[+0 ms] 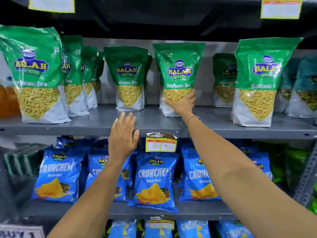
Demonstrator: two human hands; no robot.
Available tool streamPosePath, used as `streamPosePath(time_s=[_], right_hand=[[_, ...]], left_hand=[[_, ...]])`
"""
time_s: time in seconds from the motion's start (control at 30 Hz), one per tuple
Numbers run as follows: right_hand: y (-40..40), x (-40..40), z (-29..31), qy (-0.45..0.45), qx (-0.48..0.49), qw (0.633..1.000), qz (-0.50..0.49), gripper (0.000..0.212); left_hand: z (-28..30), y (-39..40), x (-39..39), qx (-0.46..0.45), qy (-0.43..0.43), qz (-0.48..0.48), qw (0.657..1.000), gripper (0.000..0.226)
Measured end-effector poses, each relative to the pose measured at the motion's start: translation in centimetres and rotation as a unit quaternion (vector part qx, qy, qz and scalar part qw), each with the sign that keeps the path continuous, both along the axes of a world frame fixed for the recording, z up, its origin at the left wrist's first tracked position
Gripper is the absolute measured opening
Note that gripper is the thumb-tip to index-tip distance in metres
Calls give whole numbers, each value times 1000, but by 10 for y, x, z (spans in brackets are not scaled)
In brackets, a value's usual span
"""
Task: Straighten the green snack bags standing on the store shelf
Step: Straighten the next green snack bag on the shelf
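Several green Balaji Ratlami Sev bags stand on the grey middle shelf (pixel 154 125). My right hand (pixel 182 103) grips the lower front of one green bag (pixel 179 69) standing right of centre, thumb on its left side. To its left, set further back, stands another green bag (pixel 127 74). My left hand (pixel 122 136) hovers open in front of the shelf edge below that bag, fingers apart, holding nothing. A row of green bags (pixel 34 73) fills the left end, and one more (pixel 260 79) stands at the right.
Blue Crunchem bags (pixel 152 181) fill the shelf below. A yellow price tag (pixel 161 143) hangs on the middle shelf's edge. More tags (pixel 281 7) hang from the shelf above. Darker green bags (pixel 301 86) stand at the far right.
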State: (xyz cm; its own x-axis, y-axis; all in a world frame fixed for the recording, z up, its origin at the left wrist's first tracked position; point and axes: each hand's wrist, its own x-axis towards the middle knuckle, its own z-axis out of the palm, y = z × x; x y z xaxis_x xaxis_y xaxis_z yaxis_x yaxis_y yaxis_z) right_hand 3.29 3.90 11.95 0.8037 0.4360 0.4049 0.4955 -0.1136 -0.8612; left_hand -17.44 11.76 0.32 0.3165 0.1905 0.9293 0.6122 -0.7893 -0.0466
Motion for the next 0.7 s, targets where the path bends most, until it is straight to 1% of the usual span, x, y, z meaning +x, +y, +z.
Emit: streamPosePath(time_s=[0.07, 0.17, 0.27, 0.4, 0.7], right_hand=[[7, 0, -1, -1, -10, 1000, -22, 144], [13, 2, -3, -15, -9, 998, -54, 135], [13, 1, -2, -18, -24, 997, -66, 128], [7, -10, 0, -20, -45, 995, -86, 127], [-13, -38, -4, -33, -38, 995, -88, 129]], left_hand=[[-1, 4, 2, 12, -13, 5, 1000, 53], [-3, 6, 4, 25, -23, 6, 999, 52], [-3, 5, 4, 26, -26, 8, 999, 51], [-2, 2, 4, 19, -23, 4, 1000, 47], [-1, 0, -1, -1, -3, -10, 1000, 48]])
